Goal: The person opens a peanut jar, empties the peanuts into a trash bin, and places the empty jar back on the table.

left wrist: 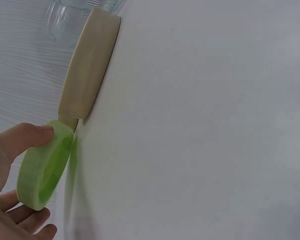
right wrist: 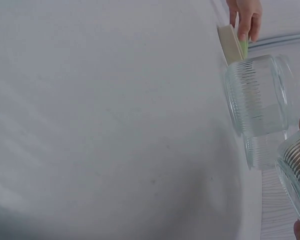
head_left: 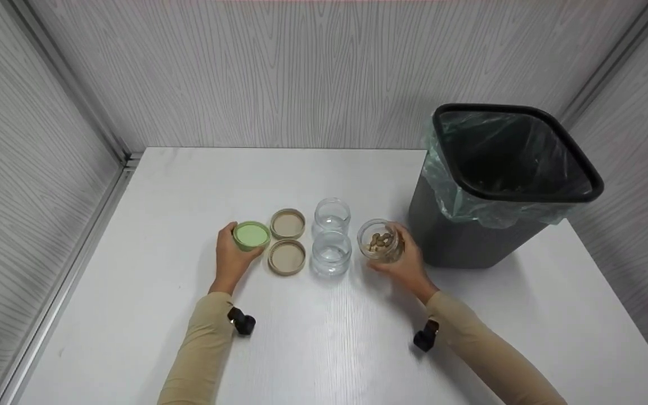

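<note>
My left hand grips a green lid at the left end of a row on the white table; in the left wrist view thumb and fingers curl round the green lid. My right hand holds a ribbed glass jar of nuts, tilted slightly, at the row's right end. Two empty glass jars stand between the hands. In the right wrist view the held jar shows at the right edge.
Two beige lids lie beside the green one. A dark bin with a green liner stands at the table's back right. Grey panelled walls close in the back and sides.
</note>
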